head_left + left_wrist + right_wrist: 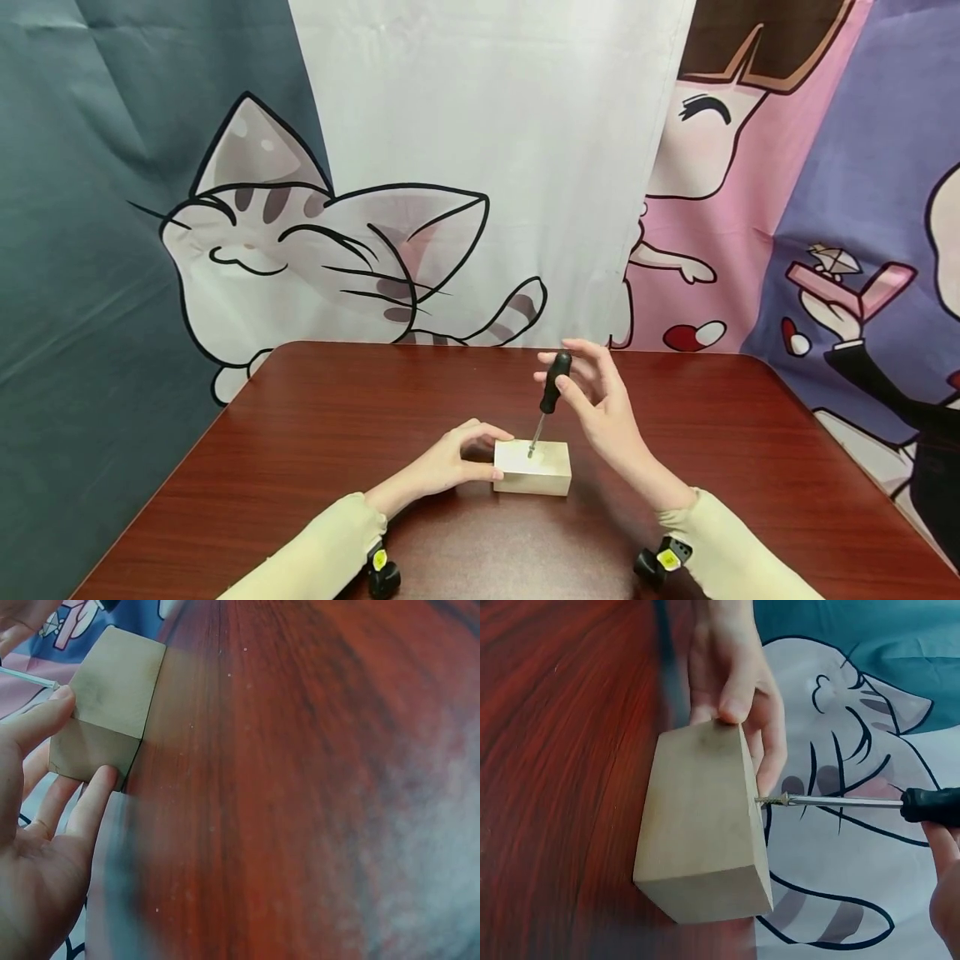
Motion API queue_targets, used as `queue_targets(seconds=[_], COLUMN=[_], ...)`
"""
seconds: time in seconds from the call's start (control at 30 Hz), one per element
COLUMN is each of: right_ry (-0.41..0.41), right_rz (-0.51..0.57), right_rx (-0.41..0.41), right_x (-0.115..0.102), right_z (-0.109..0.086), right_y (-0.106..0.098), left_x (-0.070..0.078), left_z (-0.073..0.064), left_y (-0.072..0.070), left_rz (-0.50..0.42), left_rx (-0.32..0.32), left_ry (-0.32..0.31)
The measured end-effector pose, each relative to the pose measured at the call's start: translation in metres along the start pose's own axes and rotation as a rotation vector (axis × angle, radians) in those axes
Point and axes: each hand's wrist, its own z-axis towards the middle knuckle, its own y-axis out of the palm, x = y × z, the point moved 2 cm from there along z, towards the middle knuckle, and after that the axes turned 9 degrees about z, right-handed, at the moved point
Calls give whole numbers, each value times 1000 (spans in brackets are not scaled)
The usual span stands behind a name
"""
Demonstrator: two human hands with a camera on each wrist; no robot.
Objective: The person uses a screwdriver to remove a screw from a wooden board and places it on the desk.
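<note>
A pale wooden block lies on the table, and my left hand grips its left end between thumb and fingers. In the right wrist view a screw stands partly out of the block's top face, its threads showing above the wood. The tip of a screwdriver meets the screw head, the shaft leaning slightly to the right. Around the black handle my right hand holds with thumb and fingers. Much of that hand falls outside the right wrist view.
The dark reddish-brown table has a glossy wood-grain top. Behind it hangs a cloth backdrop printed with a cartoon cat and figures. A black device with a yellow mark sits at the left wrist, and a similar one at the right.
</note>
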Motion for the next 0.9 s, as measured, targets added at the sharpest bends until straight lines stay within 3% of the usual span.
queue_targets(seconds=[0.13,0.3,0.63,0.9], right_ry=[-24,20,32,5], right_rz=[-76,-189,-214,-130], right_rx=[68,130,113,-29], right_x=[1,-2,-5,-2], right_z=[0,1,5,3], right_y=[3,8,6,7], left_x=[-1,-3,-4,0], left_z=[0,1,0,0], left_y=[1,1,-1,0], left_rz=[6,9,7,6], left_rx=[3,0,-7,-4], left_ry=[11,14,12,21])
